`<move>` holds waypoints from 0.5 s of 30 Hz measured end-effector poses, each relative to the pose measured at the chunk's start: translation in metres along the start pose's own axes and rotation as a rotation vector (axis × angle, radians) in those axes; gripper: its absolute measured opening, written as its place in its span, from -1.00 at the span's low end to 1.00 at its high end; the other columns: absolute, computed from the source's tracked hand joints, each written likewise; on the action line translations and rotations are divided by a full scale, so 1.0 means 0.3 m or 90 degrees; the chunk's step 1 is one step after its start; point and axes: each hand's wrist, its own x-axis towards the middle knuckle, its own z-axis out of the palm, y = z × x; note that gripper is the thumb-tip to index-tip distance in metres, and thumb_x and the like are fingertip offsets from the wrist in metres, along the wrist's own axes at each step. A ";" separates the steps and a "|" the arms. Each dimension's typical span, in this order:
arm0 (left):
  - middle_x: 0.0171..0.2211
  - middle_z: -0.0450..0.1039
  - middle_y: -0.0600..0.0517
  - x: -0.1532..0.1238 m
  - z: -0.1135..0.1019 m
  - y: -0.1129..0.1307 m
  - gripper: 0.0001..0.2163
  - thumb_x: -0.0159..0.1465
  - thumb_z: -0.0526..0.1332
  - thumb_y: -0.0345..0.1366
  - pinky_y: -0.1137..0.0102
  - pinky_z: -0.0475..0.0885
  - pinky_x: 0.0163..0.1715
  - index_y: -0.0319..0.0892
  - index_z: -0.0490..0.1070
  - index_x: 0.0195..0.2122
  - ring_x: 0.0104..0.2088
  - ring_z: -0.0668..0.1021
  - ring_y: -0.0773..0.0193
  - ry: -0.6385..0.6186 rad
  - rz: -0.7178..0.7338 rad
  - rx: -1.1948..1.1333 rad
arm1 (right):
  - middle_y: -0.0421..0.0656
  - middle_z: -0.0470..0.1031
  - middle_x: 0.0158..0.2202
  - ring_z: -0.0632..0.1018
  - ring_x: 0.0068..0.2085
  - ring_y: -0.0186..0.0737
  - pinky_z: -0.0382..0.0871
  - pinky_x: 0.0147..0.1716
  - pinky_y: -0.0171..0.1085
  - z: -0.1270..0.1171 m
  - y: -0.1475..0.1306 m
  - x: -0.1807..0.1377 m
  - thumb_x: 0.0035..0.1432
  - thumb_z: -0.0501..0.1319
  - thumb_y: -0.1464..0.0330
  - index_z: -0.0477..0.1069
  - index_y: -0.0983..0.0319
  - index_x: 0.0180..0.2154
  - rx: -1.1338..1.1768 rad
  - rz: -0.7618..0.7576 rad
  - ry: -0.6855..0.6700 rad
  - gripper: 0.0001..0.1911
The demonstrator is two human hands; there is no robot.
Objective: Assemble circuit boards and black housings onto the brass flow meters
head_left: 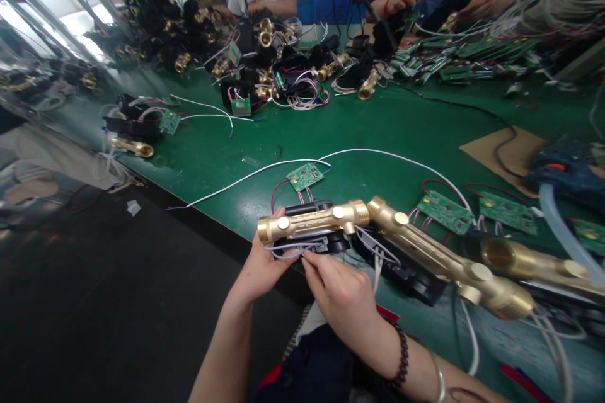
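A brass pipe fitting [312,221] with a black housing [326,242] under it lies at the near edge of the green table [378,126]. My left hand [261,267] grips the fitting's left end from below. My right hand [339,295] pinches thin white wires [289,247] beside the housing. A small green circuit board [305,176] with red and white leads lies just behind the fitting. A long white cable [265,170] runs from the board leftward.
Two more brass fittings [444,258] on black housings lie to the right, with green boards [447,211] behind them. Piles of fittings, housings and boards [283,69] fill the far side, where other people's hands [397,0] work. Cardboard [505,151] lies at right. Dark floor lies to the left.
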 end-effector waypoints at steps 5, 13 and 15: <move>0.25 0.05 -0.14 0.002 -0.003 0.007 -0.37 0.17 0.25 -0.12 0.03 0.04 0.23 -0.09 0.07 0.23 0.26 0.14 -0.03 -0.009 0.007 -0.024 | -0.15 0.45 -0.59 0.47 -0.59 -0.32 0.23 -0.55 -0.35 -0.001 0.006 -0.016 0.30 -0.03 0.47 0.44 0.29 -0.39 -0.044 -0.006 -0.036 -0.68; 0.19 0.16 -0.12 -0.009 0.044 0.011 -0.30 0.07 0.32 -0.13 0.06 0.05 0.23 -0.12 0.09 0.21 0.23 0.20 0.00 0.075 -0.010 0.029 | -0.14 0.33 -0.69 0.36 -0.73 -0.25 0.05 -0.73 -0.28 0.009 -0.005 -0.062 0.13 -0.05 0.65 0.49 0.45 -0.27 -0.202 -0.120 -0.094 -0.66; 0.17 0.20 -0.12 -0.012 0.058 0.015 -0.31 0.05 0.33 -0.15 0.06 0.02 0.25 -0.13 0.12 0.19 0.23 0.19 -0.01 0.084 -0.008 0.048 | -0.14 0.37 -0.66 0.39 -0.70 -0.26 0.12 -0.71 -0.29 -0.014 0.006 -0.054 0.18 -0.03 0.61 0.48 0.41 -0.26 -0.149 -0.101 -0.102 -0.70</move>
